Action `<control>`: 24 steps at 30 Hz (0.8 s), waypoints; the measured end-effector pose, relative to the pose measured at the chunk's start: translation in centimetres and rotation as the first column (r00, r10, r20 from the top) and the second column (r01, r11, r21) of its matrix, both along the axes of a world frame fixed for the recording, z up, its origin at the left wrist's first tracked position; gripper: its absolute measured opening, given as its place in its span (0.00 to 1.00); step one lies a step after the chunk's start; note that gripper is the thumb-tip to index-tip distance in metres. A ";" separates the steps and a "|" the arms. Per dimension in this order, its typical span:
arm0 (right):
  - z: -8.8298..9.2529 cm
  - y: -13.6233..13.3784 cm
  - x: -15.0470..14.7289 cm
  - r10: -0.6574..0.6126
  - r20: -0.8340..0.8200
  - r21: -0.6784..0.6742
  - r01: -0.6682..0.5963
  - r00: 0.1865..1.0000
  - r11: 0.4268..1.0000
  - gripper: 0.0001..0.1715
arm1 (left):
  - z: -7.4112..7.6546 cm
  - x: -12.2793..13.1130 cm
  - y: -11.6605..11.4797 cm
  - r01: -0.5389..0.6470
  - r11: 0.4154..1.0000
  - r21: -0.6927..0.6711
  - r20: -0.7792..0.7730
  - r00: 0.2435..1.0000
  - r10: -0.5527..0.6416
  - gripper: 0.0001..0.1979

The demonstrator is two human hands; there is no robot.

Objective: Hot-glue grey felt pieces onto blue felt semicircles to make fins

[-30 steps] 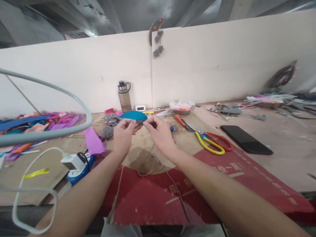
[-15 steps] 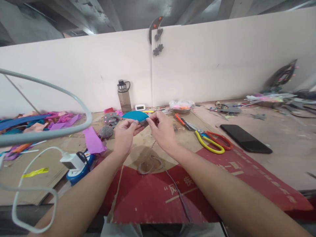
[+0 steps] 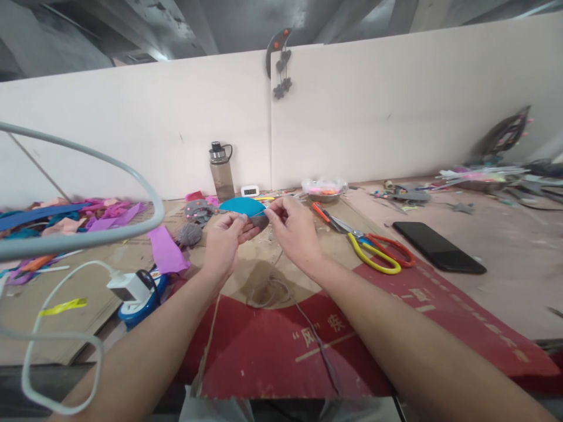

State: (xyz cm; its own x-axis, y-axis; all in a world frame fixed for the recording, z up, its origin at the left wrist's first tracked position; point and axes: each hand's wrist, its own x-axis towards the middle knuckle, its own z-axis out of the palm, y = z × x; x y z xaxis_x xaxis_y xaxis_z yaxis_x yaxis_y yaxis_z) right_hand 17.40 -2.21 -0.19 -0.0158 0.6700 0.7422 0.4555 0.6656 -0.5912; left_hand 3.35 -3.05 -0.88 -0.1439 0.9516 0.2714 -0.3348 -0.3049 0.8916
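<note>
A curved blue piece point(image 3: 243, 206) with a grey part along its lower edge is up in front of me, above the cardboard point(image 3: 328, 243). My left hand point(image 3: 226, 237) pinches its lower left side between thumb and fingers. At its right end, my right hand point(image 3: 292, 225) is closed with thumb and forefinger together at the tip. Thin grey yarn point(image 3: 269, 291) lies looped on the cardboard below the hands and trails toward the front edge. Left of my left hand sit a grey yarn ball point(image 3: 190, 234) and a grey piece with pink dots point(image 3: 200, 211).
Scissors with yellow point(image 3: 373, 258) and red handles and a black phone point(image 3: 438, 247) lie to the right. A bottle point(image 3: 221, 173), small white clock point(image 3: 250, 191) and bowl point(image 3: 324, 190) stand behind. Coloured scraps point(image 3: 169, 249), a power strip point(image 3: 145, 302) and a hose point(image 3: 132, 170) are left.
The blue piece has shifted slightly right, and more of its grey lower part shows. My right hand has moved a little to the right, with its fingers still at the piece's end.
</note>
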 end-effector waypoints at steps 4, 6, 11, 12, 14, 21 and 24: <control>0.2 0.0 0.1 -0.014 0.006 0.025 0.013 1.000 1.000 0.06 | -0.3 0.1 0.1 0.049 0.999 -0.005 -0.025 0.998 -0.049 0.10; 0.3 0.1 0.2 -0.018 -0.006 0.025 0.018 1.000 1.000 0.06 | -0.5 0.1 0.2 0.072 0.997 -0.008 -0.045 0.996 -0.072 0.10; 0.4 0.1 0.4 0.022 -0.083 -0.011 -0.023 0.996 1.000 0.08 | -0.3 0.1 0.1 0.065 0.998 0.004 -0.051 0.997 -0.065 0.09; 0.4 0.2 0.4 0.038 -0.096 -0.022 -0.040 0.995 0.999 0.08 | -0.2 0.1 0.0 0.070 0.998 0.004 -0.046 0.997 -0.070 0.09; 0.4 0.2 0.4 0.059 -0.112 -0.047 -0.065 0.992 0.997 0.08 | 0.0 0.1 -0.2 0.093 0.996 -0.002 -0.031 0.995 -0.093 0.08; 0.5 0.2 0.5 0.086 -0.115 -0.083 -0.096 0.990 0.992 0.08 | -0.1 0.2 -0.2 0.084 0.996 0.010 -0.096 0.992 -0.083 0.08; 0.6 0.1 0.5 0.093 -0.109 -0.073 -0.102 0.990 0.992 0.08 | -0.2 0.1 -0.1 0.061 0.998 0.001 -0.105 0.993 -0.061 0.08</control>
